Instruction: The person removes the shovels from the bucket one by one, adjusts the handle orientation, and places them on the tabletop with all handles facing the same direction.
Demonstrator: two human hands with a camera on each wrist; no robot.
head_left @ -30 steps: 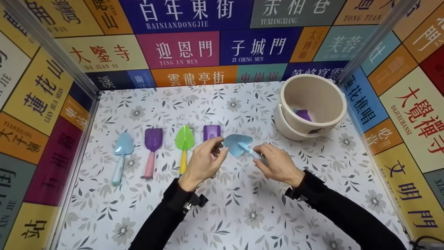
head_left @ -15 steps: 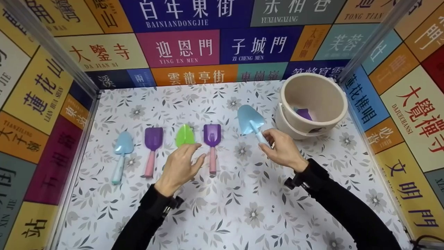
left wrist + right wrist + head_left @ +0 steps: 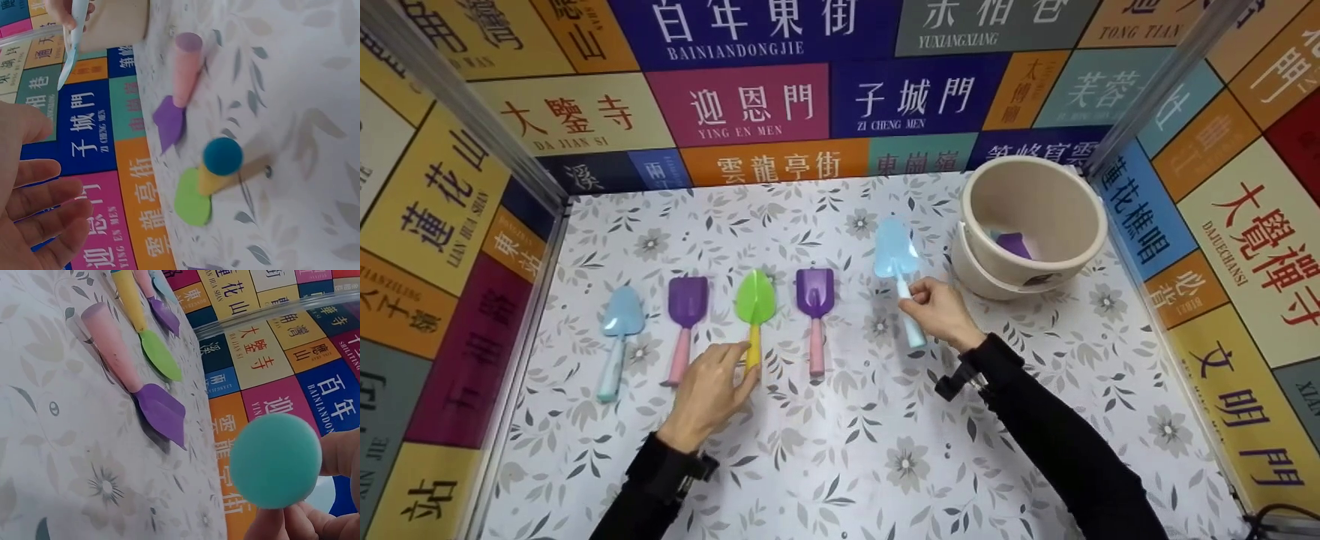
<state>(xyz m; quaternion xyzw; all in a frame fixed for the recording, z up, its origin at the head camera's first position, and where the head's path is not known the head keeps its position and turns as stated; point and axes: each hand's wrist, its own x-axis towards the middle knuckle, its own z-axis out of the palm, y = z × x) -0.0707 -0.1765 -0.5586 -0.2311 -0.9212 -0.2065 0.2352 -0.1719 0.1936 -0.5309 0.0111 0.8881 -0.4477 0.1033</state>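
Note:
My right hand (image 3: 941, 309) pinches the handle of a light blue toy trowel (image 3: 896, 247), its blade pointing away. The turquoise handle end (image 3: 275, 461) fills much of the right wrist view. My left hand (image 3: 709, 390) hovers near the handles of a green trowel (image 3: 755, 296) and a purple shovel (image 3: 688, 300). In the left wrist view its fingers (image 3: 50, 216) are loosely bent with nothing between them. Another purple shovel (image 3: 815, 291) with a pink handle lies between the hands. A second light blue trowel (image 3: 622, 311) is at the far left of the row.
A beige bucket (image 3: 971, 259) stands at the back right, with a purple piece (image 3: 1014, 245) inside. Printed sign panels (image 3: 750, 105) wall the back and sides. A floral cloth (image 3: 847, 450) covers the table.
My left hand has drawn back from the right-hand trowel toward the left and nearer me. My right hand has swung the light blue trowel outward, its blade now pointing to the back.

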